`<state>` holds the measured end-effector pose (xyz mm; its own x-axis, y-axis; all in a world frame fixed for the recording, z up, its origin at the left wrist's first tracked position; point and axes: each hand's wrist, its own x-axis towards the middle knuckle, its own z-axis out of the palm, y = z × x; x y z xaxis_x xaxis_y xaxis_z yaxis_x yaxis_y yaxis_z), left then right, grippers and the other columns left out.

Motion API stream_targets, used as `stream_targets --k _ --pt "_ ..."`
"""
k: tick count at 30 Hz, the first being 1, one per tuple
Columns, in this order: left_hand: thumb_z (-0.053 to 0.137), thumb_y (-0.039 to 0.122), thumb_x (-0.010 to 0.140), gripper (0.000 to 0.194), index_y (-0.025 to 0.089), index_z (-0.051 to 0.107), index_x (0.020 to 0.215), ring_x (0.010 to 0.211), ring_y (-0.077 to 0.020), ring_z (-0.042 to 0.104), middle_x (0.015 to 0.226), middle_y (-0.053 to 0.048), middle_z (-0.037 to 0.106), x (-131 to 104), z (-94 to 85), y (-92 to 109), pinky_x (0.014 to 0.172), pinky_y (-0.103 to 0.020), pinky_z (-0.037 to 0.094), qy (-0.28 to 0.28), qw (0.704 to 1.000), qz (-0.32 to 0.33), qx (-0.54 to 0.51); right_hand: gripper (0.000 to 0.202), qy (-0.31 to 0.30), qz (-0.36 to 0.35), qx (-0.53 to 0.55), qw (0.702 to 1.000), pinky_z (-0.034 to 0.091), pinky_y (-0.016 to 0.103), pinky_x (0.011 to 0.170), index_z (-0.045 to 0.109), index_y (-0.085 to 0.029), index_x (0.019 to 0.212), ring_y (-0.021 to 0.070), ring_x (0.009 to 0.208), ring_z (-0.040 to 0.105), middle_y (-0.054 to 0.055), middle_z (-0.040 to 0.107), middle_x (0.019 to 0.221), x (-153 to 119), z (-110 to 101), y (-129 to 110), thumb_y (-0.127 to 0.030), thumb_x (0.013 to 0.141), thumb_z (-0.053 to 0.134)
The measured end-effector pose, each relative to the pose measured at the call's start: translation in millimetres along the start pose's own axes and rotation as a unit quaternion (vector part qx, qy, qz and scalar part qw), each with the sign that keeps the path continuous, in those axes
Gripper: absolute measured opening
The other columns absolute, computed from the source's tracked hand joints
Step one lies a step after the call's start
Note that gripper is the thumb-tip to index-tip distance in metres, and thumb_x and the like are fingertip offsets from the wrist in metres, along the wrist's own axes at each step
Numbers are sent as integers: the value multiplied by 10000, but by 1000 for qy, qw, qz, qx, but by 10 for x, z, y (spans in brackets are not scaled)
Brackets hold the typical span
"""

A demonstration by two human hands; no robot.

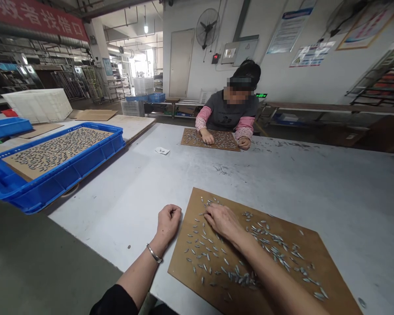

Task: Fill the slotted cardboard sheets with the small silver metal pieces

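A brown cardboard sheet (197, 258) lies on the table before me, scattered with small silvery, leaf-shaped metal pieces (239, 277). Over its far left part is my right hand (223, 221), fingers pinched together low at the sheet. A small metal piece (201, 214) shows at those fingertips. Toward the left the pieces lie in loose rows; nearer the middle and right they are heaped. My left hand (168, 223) rests as a closed fist on the table just beside the sheet's left edge, a silver bangle (153, 253) on its wrist. Whether anything is inside that fist is hidden.
Across the table a co-worker (231, 105) leans over another cardboard sheet (190, 136) with similar pieces. At the left, a blue tray (68, 177) holds a filled sheet. A white crate (37, 105) stands behind it. A scrap of white paper (162, 151) lies mid-table.
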<state>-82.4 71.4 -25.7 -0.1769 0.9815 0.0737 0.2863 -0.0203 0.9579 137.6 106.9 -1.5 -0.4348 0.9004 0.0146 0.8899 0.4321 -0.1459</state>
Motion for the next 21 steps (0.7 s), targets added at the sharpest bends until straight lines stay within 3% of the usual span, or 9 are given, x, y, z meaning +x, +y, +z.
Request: stream_targets --k 7,12,16,21 --pt "573 344 842 205 186 693 790 677 -159 559 726 -13 669 18 -11 25 669 -284 427 2 1000 -8 -2 199 -35 -12 30 999 373 299 800 682 -187 890 221 957 622 94 696 986 294 20 9 -223 990 514" --pt "582 348 842 202 188 695 791 686 -164 562 725 -14 669 20 -24 49 672 -286 426 0 1000 -10 -4 197 -64 28 99 993 339 265 661 660 -193 724 174 744 616 40 686 750 389 -2 -24 -172 903 580" --pt "584 365 839 212 192 696 792 692 -170 564 734 -19 672 19 -34 52 676 -290 429 -1 1000 -9 -4 133 -32 55 126 990 377 241 700 695 -189 823 168 821 644 45 735 869 305 -94 21 -195 899 586" --pt "578 371 843 223 189 699 804 699 -174 563 739 -22 670 19 -21 48 683 -297 430 -5 1000 -8 -1 241 -50 117 65 990 305 277 617 662 -201 726 185 725 626 55 705 764 8 -137 81 -264 933 557"
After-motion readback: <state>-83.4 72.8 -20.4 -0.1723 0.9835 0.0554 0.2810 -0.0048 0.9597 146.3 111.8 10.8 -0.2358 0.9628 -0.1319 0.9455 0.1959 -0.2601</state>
